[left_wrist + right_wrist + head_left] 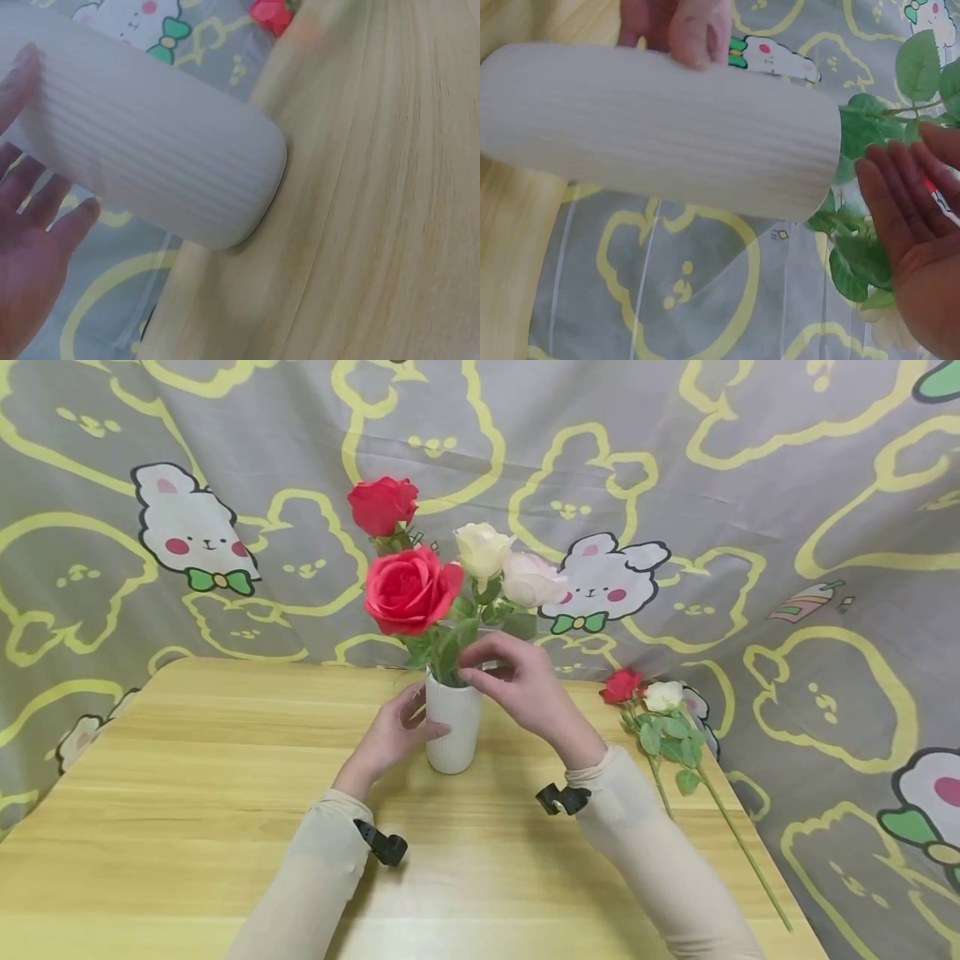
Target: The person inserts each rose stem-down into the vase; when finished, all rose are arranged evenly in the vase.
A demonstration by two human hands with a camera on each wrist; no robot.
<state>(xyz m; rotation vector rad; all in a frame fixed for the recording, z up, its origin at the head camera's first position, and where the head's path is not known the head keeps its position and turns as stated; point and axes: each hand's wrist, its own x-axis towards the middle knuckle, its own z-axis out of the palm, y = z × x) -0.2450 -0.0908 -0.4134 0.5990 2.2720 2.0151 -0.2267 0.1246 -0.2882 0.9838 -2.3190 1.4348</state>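
A white ribbed vase (453,727) stands upright on the table with several roses in it. Two are red, with the nearer red rose (414,591) large and fully open; beside them are a cream rose (483,550) and a pale pink rose (534,578). My left hand (393,731) holds the vase from the left, thumb across its front and fingers round behind. My right hand (528,681) is at the vase's mouth, its thumb and fingertips close by the stems and green leaves (862,262). In the right wrist view its fingers are nearly straight, apart from the thumb.
To the right on the wooden table (225,793) lie a red rose (621,686) and a white rose (663,696) with long stems, the white one's reaching toward the front right edge. A patterned grey curtain (300,443) hangs behind the table.
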